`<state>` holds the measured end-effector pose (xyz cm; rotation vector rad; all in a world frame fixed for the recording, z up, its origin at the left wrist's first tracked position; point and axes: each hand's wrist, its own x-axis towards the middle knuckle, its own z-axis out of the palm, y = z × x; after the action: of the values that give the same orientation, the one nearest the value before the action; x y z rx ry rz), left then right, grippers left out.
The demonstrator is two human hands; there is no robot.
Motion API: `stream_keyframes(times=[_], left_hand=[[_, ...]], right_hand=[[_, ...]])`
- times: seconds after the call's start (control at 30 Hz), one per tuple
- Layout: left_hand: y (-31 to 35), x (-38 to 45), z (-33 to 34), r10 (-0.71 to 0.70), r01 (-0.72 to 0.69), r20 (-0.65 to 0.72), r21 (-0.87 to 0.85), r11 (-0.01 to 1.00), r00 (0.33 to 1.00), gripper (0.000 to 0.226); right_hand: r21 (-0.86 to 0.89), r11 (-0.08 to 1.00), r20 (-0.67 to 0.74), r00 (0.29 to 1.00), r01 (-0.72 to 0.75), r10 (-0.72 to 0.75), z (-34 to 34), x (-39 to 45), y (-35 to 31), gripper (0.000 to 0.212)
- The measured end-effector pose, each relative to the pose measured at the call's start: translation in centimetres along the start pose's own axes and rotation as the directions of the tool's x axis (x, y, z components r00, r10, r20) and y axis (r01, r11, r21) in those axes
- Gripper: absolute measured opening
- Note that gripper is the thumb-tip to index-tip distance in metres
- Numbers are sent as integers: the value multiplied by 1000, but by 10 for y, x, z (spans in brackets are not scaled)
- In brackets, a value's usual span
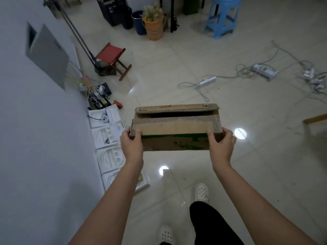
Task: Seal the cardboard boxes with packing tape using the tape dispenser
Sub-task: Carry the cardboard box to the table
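A long brown cardboard box with worn green print on its near side is held in the air above the tiled floor. Its two top flaps lean toward each other with a dark gap between them. My left hand grips the box's left end, thumb on the near flap. Over on the other end, my right hand holds it the same way. No tape dispenser is in view.
White foam packing trays lie along the grey wall at left. A red folding stool, an orange bucket and a blue plastic stool stand farther off. Power strips and cables sprawl across the floor at right.
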<state>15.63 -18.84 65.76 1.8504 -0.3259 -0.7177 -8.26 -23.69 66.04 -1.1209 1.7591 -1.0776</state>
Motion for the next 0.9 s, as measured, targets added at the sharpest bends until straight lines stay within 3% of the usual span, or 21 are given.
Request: stream_keyframes(times=[0.13,0.3,0.53,0.9], left_hand=[[36,22,36,25,-25,7,-28,999,1000,23],[79,53,105,73,-73,-26,-22,997,997,35],[123,73,205,46,-46,-15,-21,999,999,33],[196,156,325,102,-97,111,-47,994,989,36]], right_hand=[[8,1000,13,1000,9,-9,6,49,-24,45],[23,999,45,998,32,-33,9,137,-52,44],[14,999,51,997,49,-50,-8,246,-86,46],[25,997,-10,998,67,-67,11,381,-130,53]])
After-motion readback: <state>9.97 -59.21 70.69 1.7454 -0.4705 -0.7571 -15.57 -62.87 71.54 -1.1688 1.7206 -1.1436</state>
